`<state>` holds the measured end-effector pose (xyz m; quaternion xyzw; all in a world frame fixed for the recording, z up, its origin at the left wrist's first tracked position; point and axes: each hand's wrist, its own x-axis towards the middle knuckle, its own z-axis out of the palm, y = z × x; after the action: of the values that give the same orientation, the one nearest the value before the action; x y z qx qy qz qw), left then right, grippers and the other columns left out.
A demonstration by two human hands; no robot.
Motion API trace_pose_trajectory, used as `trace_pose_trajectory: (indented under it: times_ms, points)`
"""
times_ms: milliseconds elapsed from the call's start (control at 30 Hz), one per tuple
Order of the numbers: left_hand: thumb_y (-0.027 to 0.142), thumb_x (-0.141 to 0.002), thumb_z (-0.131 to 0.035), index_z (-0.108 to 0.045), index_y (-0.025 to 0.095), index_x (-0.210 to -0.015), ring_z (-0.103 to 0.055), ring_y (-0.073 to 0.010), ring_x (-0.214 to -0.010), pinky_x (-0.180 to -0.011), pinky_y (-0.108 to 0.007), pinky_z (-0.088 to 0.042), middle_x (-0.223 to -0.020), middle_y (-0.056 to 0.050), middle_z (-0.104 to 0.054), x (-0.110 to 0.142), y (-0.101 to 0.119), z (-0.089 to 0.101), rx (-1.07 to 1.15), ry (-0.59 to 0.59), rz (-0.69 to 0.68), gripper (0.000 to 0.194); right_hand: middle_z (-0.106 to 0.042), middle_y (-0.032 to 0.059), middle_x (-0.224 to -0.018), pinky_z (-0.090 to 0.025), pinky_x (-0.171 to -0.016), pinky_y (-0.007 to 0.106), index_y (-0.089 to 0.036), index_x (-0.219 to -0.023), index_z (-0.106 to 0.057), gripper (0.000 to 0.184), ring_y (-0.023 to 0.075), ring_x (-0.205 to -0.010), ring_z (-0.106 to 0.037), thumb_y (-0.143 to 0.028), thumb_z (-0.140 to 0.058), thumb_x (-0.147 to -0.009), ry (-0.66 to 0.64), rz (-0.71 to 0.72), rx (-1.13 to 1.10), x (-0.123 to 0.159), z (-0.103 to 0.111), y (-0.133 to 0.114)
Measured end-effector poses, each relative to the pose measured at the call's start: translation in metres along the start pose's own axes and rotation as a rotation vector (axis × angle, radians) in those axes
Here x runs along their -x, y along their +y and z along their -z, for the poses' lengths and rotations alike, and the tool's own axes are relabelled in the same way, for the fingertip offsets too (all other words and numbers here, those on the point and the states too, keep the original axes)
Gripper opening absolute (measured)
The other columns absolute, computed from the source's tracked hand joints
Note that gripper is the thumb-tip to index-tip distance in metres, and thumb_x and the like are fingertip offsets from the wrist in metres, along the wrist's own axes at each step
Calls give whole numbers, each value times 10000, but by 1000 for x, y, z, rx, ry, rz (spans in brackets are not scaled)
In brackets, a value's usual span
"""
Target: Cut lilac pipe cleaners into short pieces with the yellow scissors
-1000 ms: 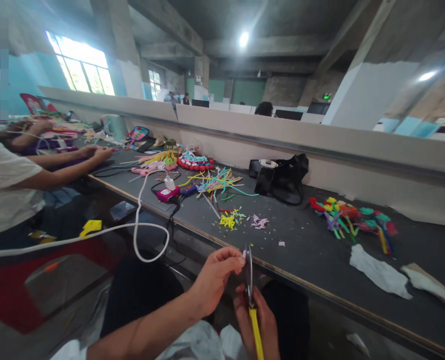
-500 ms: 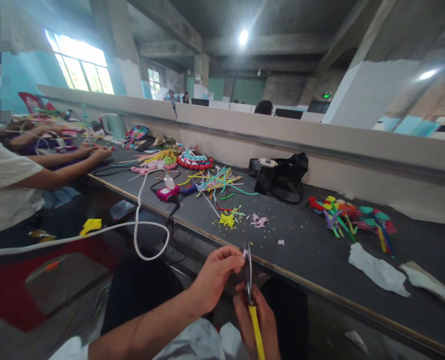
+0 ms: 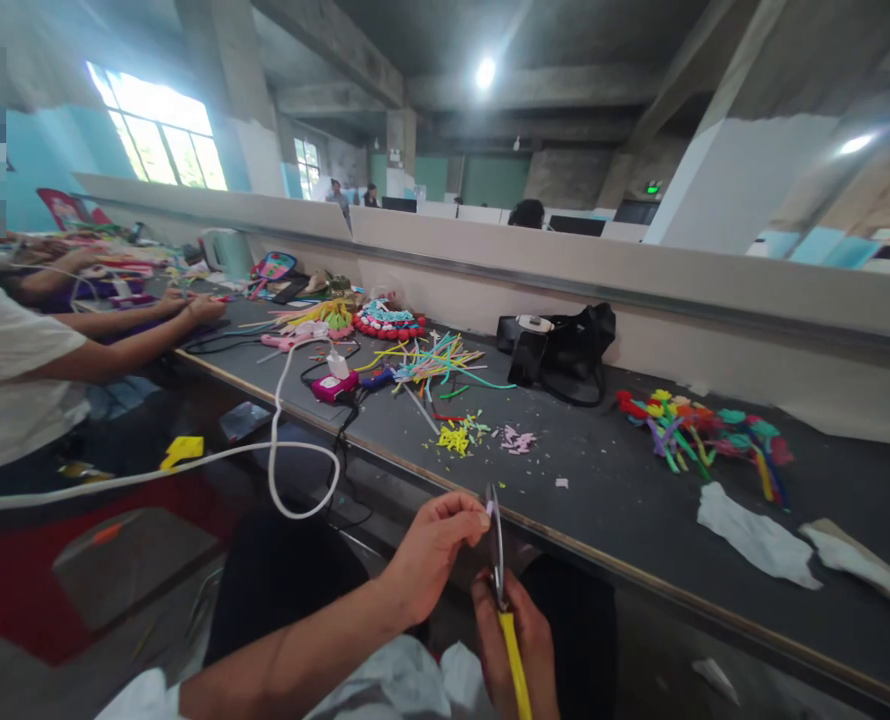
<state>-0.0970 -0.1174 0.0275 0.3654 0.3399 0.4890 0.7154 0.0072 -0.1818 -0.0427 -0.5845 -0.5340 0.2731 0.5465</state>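
Observation:
My right hand (image 3: 518, 640) is wrapped round yellow-handled scissors (image 3: 515, 660), their blades pointing up and away from me just in front of the table edge. Between the thumb and forefinger of my left hand (image 3: 441, 545) is a small pale purple strip (image 3: 489, 508), mostly hidden by the fingertips. The strip's visible end lies against the upper part of the blades. Beyond the blades, on the dark table (image 3: 610, 510), are a heap of pale purple clippings (image 3: 518, 439) and a heap of yellow clippings (image 3: 454, 438).
Colourful stems (image 3: 445, 362) lie behind the clippings, beside a magenta device (image 3: 335, 386). A white cable (image 3: 273, 445) loops off the table's front edge. Right of a black bag (image 3: 591, 335) are fuzzy flowers (image 3: 685, 425) and crumpled white paper (image 3: 758, 535). A co-worker's hands (image 3: 194, 303) are at left.
The scissor blades look slightly closer together, and the fingers of my right hand have shifted a little. My left hand keeps its pinch in nearly the same place.

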Motion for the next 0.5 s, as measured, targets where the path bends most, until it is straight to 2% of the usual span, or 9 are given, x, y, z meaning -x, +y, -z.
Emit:
trace_pose_trajectory:
  times_ms: [200, 500]
  points:
    - [186, -678, -682, -614, 146, -635, -443, -91, -585, -631, -234, -343, -579, 30, -512, -1, -3, 2, -14, 16, -1, 90, -606, -8, -630, -446, -565, 196, -185, -764, -636, 383, 135, -571, -570, -543, -533, -849, -10, -36, -20, 0, -2, -6]
    - [215, -668, -689, -598, 149, -607, -455, -105, -605, -641, -244, -353, -603, 10, -528, -2, -4, 4, -77, 43, -21, 128, -523, -28, -530, -382, -438, 182, -181, -695, -611, 425, 100, -468, -472, -567, -520, -849, 22, -2, -20, 0, -2, -3]
